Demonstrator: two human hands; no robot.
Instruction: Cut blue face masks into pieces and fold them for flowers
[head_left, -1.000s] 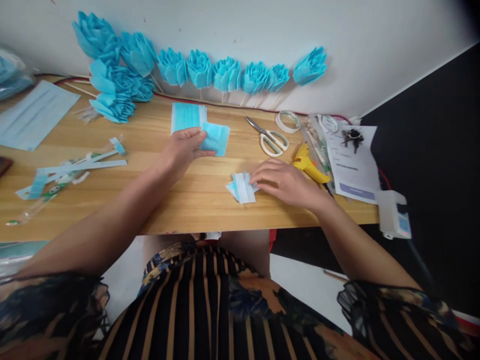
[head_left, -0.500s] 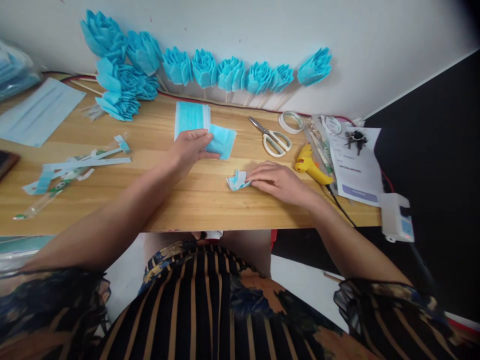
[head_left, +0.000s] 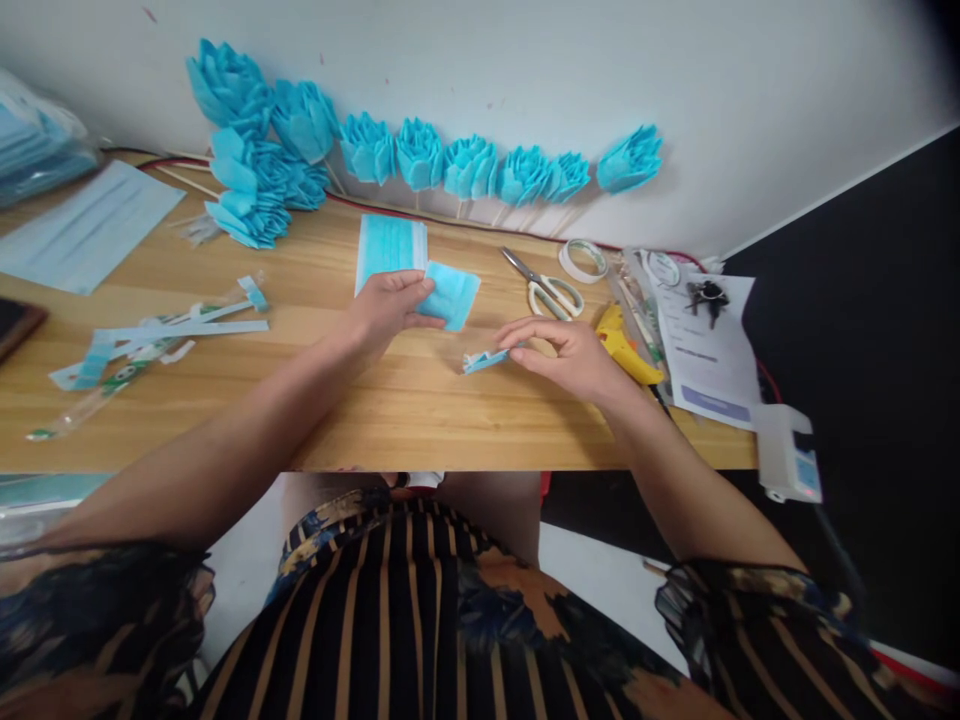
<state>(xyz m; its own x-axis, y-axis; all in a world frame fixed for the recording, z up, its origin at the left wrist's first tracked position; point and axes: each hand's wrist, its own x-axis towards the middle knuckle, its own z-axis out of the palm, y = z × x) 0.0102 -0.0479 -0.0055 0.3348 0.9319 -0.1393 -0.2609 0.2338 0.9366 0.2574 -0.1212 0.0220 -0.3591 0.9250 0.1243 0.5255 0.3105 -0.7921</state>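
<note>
1. The left hand point(head_left: 394, 305), centre of the frame, pinches a blue square point(head_left: 454, 297) between thumb and fingers, beside a blue sheet point(head_left: 390, 248). A light pinch near one edge should suit it, since a hard squeeze would probably crease it.
2. The right hand point(head_left: 562, 355), right of centre, pinches the end of some small blue-and-white pieces point(head_left: 486, 361), seen nearly edge-on. Whether they touch the surface point(head_left: 375, 430) is hard to tell from this angle.
3. Handling these pieces well likely means keeping their edges together and the thumb flat, so that none slides out. The yellow glue gun point(head_left: 626, 345) lies just beyond the right hand, so the knuckles are best kept off it.
4. At the upper left, a clear plastic bag point(head_left: 45, 150) holds blue-and-white sheets.
5. At the right, a clear packet point(head_left: 636, 290) holds pale, slender things.
</note>
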